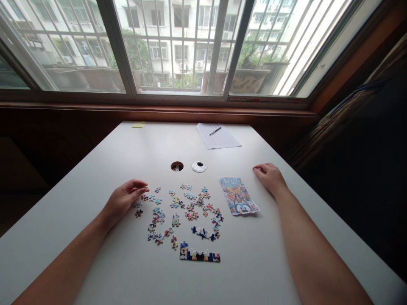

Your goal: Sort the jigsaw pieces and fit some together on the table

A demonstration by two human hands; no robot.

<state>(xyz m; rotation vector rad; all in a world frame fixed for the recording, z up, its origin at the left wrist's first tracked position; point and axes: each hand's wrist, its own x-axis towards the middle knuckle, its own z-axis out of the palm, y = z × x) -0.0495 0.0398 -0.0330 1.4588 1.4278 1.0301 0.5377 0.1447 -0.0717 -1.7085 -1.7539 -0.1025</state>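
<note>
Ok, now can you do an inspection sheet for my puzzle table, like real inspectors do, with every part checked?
Surface: white table, with a round hole and a round cap beside it.
Job's things: loose puzzle pieces spread about; joined strip nearest you; picture sheet to their right.
Clutter: papers with a pen on top; yellow slip at the far edge.
Left hand: thumb and finger close together by the pieces; too small to tell whether they pinch one.
Right hand: fingers curled, right of the picture sheet; no object seen in it.
Cables: nothing seen.
Surroundings: barred window ahead, curtain at right.
</note>
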